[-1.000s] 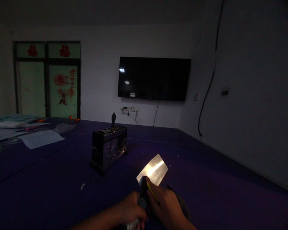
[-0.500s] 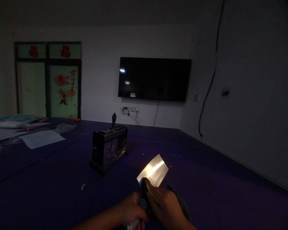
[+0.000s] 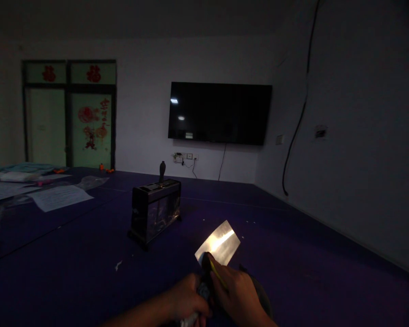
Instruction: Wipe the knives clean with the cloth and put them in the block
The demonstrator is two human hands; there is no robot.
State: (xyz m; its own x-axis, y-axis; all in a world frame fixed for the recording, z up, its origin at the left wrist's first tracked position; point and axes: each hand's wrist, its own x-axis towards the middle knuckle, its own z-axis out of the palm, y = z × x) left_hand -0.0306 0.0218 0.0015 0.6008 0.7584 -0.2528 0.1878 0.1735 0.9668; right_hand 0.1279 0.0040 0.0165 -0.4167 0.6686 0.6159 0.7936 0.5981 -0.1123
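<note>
The room is dim. My right hand (image 3: 236, 293) is closed around the handle of a broad cleaver whose shiny blade (image 3: 218, 243) points away from me over the purple table (image 3: 71, 272). My left hand (image 3: 186, 302) is closed on a pale cloth (image 3: 189, 319) right beside the handle. A dark round object (image 3: 261, 293) lies under my right hand. Farther back stands a black knife block with a clear front (image 3: 154, 210); one dark knife handle (image 3: 162, 171) sticks out of its top.
Papers (image 3: 57, 197) and plastic wrap (image 3: 90, 182) lie at the table's far left. A black TV (image 3: 220, 112) hangs on the back wall, with sockets (image 3: 184, 156) below. A door with red decorations (image 3: 88, 125) is at the left. A black cable (image 3: 298, 118) runs down the right wall.
Almost nothing: the view has shifted slightly and my hands with the cleaver have stayed in the same place.
</note>
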